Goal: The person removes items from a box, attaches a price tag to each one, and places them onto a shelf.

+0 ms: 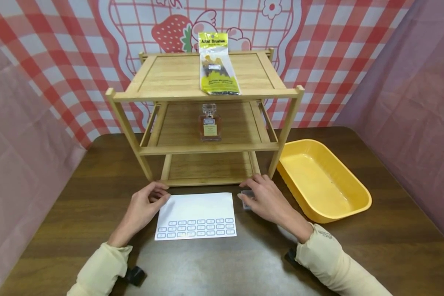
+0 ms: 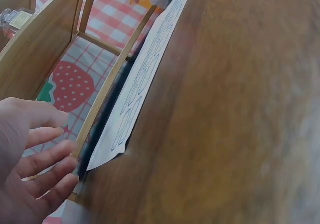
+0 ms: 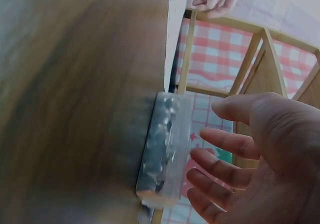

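The right hand (image 1: 268,197) hovers over a small clear box (image 1: 247,200) on the table (image 1: 355,255), just off the sheet's right edge, at about 3 o'clock from it. In the right wrist view the box (image 3: 165,149) is a flat, transparent, oblong case with dark, glinting contents that cannot be identified; the fingers (image 3: 225,169) are spread, slightly bent and clear of it, so the hand holds nothing. The left hand (image 1: 146,205) rests at the sheet's upper left corner, about 10 o'clock, fingers relaxed and apart; whether the fingertips touch the paper cannot be told. The sheet (image 1: 197,216) is white, lies flat and carries rows of small blue-outlined labels along its near edge. In the left wrist view its near corner (image 2: 107,156) lifts slightly off the table. A wooden rack (image 1: 207,94) stands at 12 o'clock from the sheet, with a brush pack (image 1: 216,65) on its top shelf and a bottle (image 1: 209,123) on its middle shelf. A yellow tray (image 1: 359,193) sits at 3 o'clock from the rack, just beside it.
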Demonstrator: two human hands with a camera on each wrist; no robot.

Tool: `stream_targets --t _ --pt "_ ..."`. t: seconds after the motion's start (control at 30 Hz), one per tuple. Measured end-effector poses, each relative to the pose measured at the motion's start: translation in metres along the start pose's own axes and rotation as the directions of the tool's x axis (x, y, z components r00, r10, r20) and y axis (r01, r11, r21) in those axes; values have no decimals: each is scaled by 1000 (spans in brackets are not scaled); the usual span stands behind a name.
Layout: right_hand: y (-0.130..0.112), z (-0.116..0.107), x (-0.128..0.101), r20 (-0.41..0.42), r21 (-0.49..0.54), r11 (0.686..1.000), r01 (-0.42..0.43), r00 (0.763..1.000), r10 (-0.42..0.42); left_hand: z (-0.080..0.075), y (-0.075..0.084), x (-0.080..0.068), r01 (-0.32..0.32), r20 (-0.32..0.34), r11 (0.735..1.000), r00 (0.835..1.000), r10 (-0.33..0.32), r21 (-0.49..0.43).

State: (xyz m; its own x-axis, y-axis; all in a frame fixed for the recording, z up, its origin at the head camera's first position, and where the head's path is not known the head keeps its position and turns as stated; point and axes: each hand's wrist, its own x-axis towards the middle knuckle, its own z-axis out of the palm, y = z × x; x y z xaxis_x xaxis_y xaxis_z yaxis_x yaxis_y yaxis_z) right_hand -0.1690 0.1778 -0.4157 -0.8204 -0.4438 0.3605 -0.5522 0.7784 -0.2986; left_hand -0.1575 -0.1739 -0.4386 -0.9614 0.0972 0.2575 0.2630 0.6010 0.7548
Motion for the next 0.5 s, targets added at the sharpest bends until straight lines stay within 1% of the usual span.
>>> stream_targets --t 0.07,0.27,0.4,0.5 --pt "-2 2 1 7 -13 1000 20 1000 -20 -1 -1 0 2 15 1000 1000 -2 31" --pt "-9 7 5 43 -56 995 80 996 -77 -3 -2 -1 -9 89 992 996 -2 124" --pt "-12 10 9 93 -69 993 94 992 -87 -4 -2 -2 -17 97 985 995 0 171" --pt "-14 12 13 134 -71 994 89 988 -79 -4 -2 -3 -10 100 981 995 -10 194"
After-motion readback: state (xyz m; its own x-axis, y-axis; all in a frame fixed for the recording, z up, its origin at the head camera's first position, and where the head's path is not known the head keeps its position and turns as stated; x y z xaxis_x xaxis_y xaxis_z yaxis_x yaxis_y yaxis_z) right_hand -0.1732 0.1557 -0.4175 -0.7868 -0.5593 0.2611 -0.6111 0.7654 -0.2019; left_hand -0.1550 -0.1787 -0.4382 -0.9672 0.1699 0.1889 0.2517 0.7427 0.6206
